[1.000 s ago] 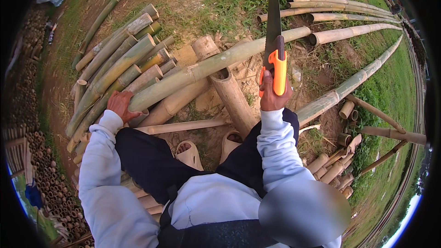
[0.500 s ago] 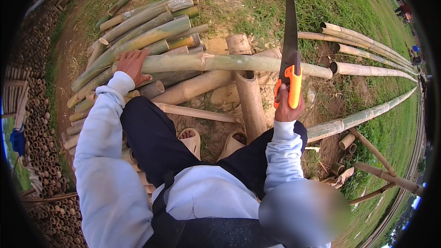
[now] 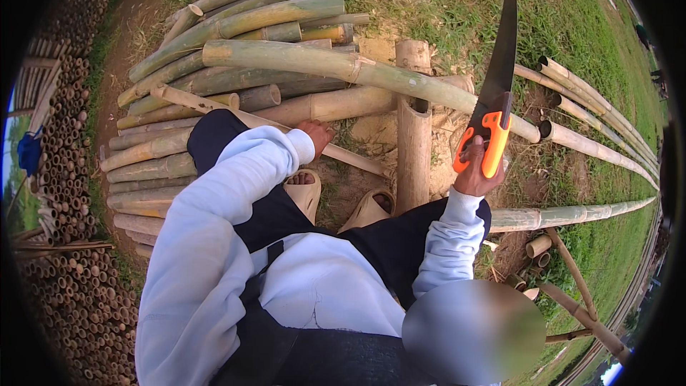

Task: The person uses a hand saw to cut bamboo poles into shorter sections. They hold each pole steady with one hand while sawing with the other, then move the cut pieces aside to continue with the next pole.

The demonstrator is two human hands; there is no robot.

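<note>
My right hand (image 3: 480,171) grips the orange handle of a handsaw (image 3: 498,75), whose dark blade points up and away. Part of the blade overlaps the right stretch of a thick green-tan bamboo pole (image 3: 300,58); whether it touches I cannot tell. That pole slants across an upright-looking bamboo post (image 3: 413,157) with a notch near its middle. Between my knees my left hand (image 3: 316,137) is closed around a thin bamboo stick (image 3: 354,159). The stick's far left end rests over the bamboo pile, and its right end reaches close to the post.
Cut bamboo lengths (image 3: 153,150) are piled at the left, beside my left leg. Long poles (image 3: 600,144) stretch away at the right over grass. A bamboo trestle (image 3: 572,271) stands at the lower right. Sandals (image 3: 304,193) are on my feet. Stacked bamboo (image 3: 78,279) fills the far left.
My left hand has left the thick pole and moved right and nearer to the thin stick, whose left end now shows raised. The thick pole now slopes down rightward. The view has shifted.
</note>
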